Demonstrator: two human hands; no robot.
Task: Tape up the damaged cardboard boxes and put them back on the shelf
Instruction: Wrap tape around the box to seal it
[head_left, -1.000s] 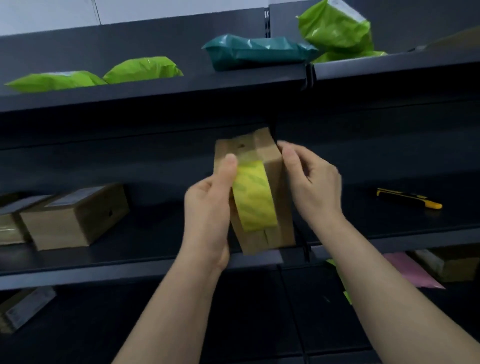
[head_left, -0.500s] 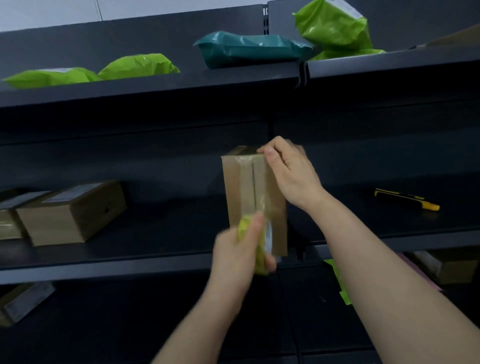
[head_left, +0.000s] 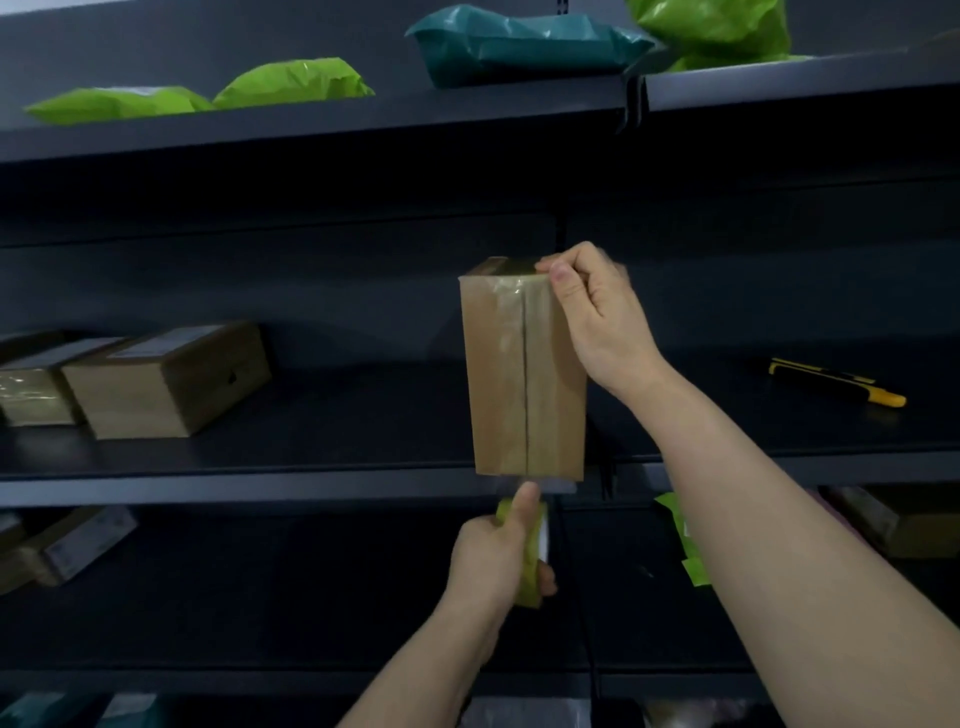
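A small brown cardboard box (head_left: 524, 374) stands on end in front of the middle shelf (head_left: 249, 488), its centre seam facing me under a strip of clear tape. My right hand (head_left: 597, 317) grips the box at its top right corner, thumb on the top edge. Below the box, my left hand (head_left: 498, 561) grips a yellow-green tape roll (head_left: 530, 561), thumb pointing up toward the box's bottom edge. The tape runs from the roll up onto the box face.
Two taped brown boxes (head_left: 166, 384) lie at the left of the middle shelf. A black and yellow utility knife (head_left: 836, 382) lies on it at the right. Green and teal mailer bags (head_left: 519, 44) sit on the top shelf. More boxes and bags fill the lower shelves.
My left hand has pulled the tape roll down from the box's face to below its bottom edge, laying tape along the seam. My right hand moved to the top corner.
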